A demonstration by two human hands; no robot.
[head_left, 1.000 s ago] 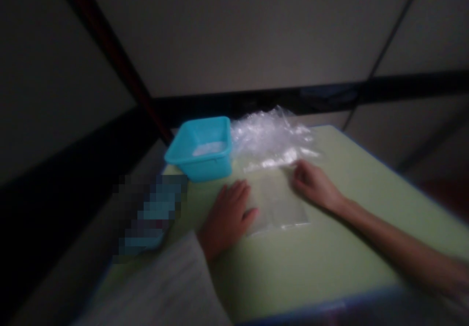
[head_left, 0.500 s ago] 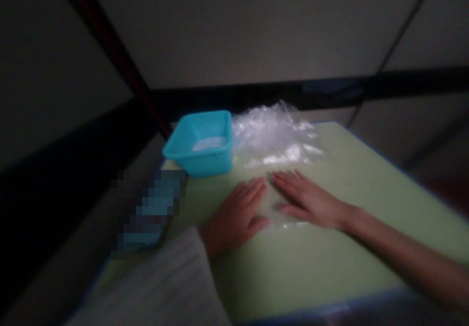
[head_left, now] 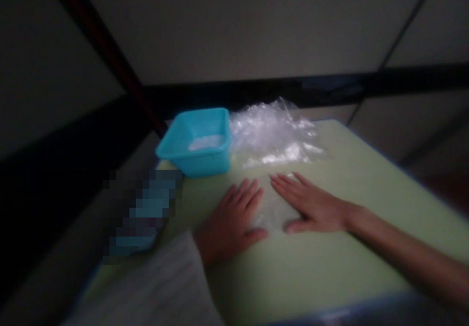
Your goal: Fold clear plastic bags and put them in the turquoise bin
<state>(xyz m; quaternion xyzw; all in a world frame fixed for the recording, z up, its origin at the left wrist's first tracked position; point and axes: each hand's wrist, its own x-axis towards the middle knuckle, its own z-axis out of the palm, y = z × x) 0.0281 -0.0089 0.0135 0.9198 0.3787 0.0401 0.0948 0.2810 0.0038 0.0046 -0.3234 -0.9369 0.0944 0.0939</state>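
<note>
Two bare hands lie open over a pale yellow-green counter (head_left: 315, 272) in our head view, the only one we have. Our left hand (head_left: 234, 221), coming out of a light grey sleeve (head_left: 157, 282), is palm down with fingers spread and thumb held away; it grips nothing. Our right hand (head_left: 313, 206), its forearm bare, is also palm down and opened flat, fingers closer together, thumb apart, with nothing grasped.

The flat, clear plastic piece (head_left: 274, 213) lies on the counter between our hands. Its left side meets the left fingers and thumb, while its right side runs under the right fingers, so neither hand is clearly nearer. From the left hand it lies to the right; from the right hand, to the left. We cannot tell its long axis, since our hands cover the side edges.

Just beyond our fingertips we see a crumpled heap of clear, shiny plastic (head_left: 273, 133), and beside it, to the left, a turquoise rectangular plastic tub (head_left: 201, 164) with something whitish (head_left: 207, 142) inside. A pixelated bluish object (head_left: 150, 208) sits near the counter's left edge.

We can read no brand, label or writing anywhere; the picture is dim and soft.
</note>
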